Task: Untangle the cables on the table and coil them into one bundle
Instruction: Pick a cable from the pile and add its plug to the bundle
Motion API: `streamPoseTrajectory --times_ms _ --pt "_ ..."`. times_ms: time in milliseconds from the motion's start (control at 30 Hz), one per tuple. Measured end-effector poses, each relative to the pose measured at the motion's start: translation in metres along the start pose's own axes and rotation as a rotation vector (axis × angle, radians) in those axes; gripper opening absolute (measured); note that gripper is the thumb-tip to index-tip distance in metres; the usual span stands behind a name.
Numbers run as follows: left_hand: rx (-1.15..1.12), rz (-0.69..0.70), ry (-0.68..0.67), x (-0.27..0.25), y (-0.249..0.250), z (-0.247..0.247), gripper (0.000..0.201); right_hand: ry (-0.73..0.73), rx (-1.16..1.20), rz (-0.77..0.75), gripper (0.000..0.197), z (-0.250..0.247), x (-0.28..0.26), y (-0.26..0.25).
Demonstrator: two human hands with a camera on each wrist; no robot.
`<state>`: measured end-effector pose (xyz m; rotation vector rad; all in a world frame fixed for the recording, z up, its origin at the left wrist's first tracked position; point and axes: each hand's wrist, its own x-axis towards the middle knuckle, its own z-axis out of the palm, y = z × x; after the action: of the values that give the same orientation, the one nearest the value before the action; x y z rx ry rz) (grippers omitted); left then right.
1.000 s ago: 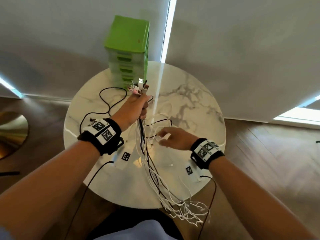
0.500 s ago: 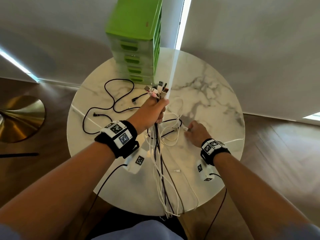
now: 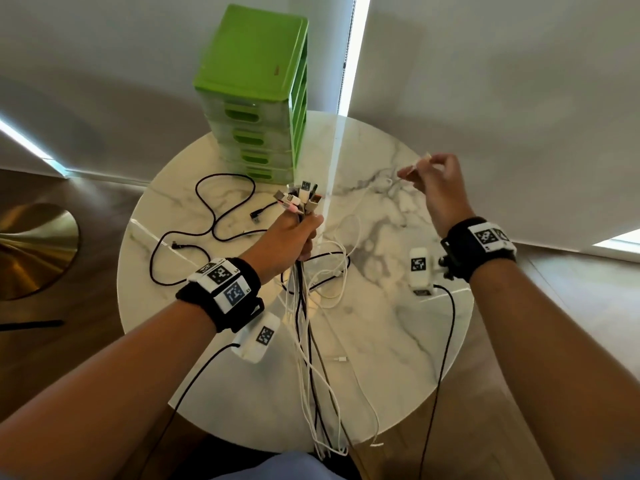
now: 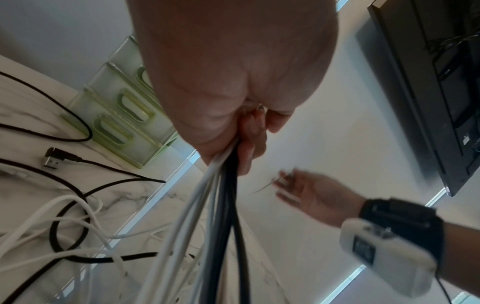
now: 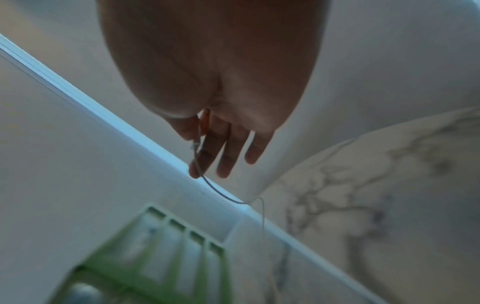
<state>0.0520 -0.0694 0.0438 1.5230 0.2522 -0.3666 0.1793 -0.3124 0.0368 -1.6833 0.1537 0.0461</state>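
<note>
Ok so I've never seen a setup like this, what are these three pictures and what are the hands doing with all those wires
There is no machine: a person wears one camera on the head and one on each wrist. The wide picture is the head view; the close ones look along each hand. The left hand grips a bunch of cables, plugs up, their tails hanging past the round marble table. The right hand pinches one end of a thin white cable, raised above the table. A loose black cable and a green drawer unit sit on the table.
</note>
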Motion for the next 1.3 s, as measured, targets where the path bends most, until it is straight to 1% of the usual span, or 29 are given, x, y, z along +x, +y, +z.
streamPoseTrajectory --times_ms 67,133,200,233,300,367,467,567,633,667,733,767,800,833,933,967,1000,1067,1167,1233,1300 --pt "-0.033 0.024 0.02 -0.002 0.004 -0.001 0.033 -0.146 0.092 -0.106 0.002 0.022 -0.011 -0.028" --pt "-0.088 0.059 0.043 -0.005 0.009 -0.002 0.032 -0.328 0.039 -0.168 0.005 0.042 -0.03 -0.041" --pt "-0.138 0.091 0.071 -0.009 0.012 -0.005 0.026 -0.487 -0.043 -0.172 0.004 0.059 -0.051 -0.041" --pt "-0.16 0.1 0.079 -0.012 0.014 -0.007 0.022 -0.541 -0.053 -0.16 0.007 0.067 -0.063 -0.04" --pt "-0.191 0.104 0.083 -0.015 0.014 -0.013 0.02 -0.587 -0.027 -0.124 0.014 0.08 -0.083 -0.035" --pt "-0.2 0.111 0.073 -0.021 0.013 -0.021 0.023 -0.601 0.009 -0.102 0.015 0.09 -0.1 -0.032" --pt "-0.15 0.121 0.03 -0.032 0.011 -0.033 0.028 -0.618 0.044 -0.076 0.015 0.101 -0.122 -0.03" --pt "-0.085 0.124 -0.023 -0.041 0.007 -0.048 0.025 -0.632 0.044 -0.063 0.019 0.105 -0.139 -0.028" --pt "-0.098 0.106 -0.054 -0.046 0.006 -0.059 0.023 -0.679 -0.062 -0.123 0.023 0.104 -0.145 -0.025" --pt "-0.125 0.092 -0.052 -0.05 0.007 -0.064 0.024 -0.722 -0.186 -0.201 0.024 0.104 -0.146 -0.022" --pt "-0.196 0.048 0.002 -0.056 0.007 -0.072 0.027 -0.798 -0.54 -0.388 0.03 0.102 -0.15 -0.014" --pt "-0.228 0.031 0.039 -0.058 0.007 -0.074 0.028 -0.788 -0.684 -0.461 0.03 0.103 -0.152 -0.01" --pt "-0.257 0.024 0.071 -0.06 0.006 -0.074 0.029 -0.743 -0.739 -0.503 0.029 0.103 -0.155 -0.007" --pt "-0.286 0.024 0.096 -0.061 0.005 -0.074 0.028 -0.68 -0.703 -0.503 0.028 0.104 -0.158 -0.006" --pt "-0.402 -0.015 0.142 -0.061 -0.001 -0.068 0.025 -0.428 -0.444 -0.359 0.025 0.112 -0.169 -0.012" --pt "-0.446 -0.04 0.146 -0.061 -0.002 -0.065 0.023 -0.351 -0.398 -0.337 0.025 0.116 -0.172 -0.017" --pt "-0.479 -0.057 0.143 -0.061 -0.003 -0.062 0.021 -0.305 -0.367 -0.333 0.025 0.119 -0.174 -0.022" --pt "-0.49 -0.063 0.124 -0.064 -0.005 -0.055 0.018 -0.298 -0.334 -0.342 0.026 0.127 -0.179 -0.029" --pt "-0.451 -0.006 0.062 -0.069 -0.005 -0.043 0.021 -0.39 -0.426 -0.368 0.024 0.135 -0.181 -0.029" --pt "-0.396 0.059 0.062 -0.07 -0.005 -0.038 0.03 -0.476 -0.493 -0.36 0.025 0.137 -0.182 -0.024" --pt "-0.304 0.106 0.109 -0.069 -0.007 -0.036 0.04 -0.542 -0.545 -0.332 0.028 0.136 -0.183 -0.021"
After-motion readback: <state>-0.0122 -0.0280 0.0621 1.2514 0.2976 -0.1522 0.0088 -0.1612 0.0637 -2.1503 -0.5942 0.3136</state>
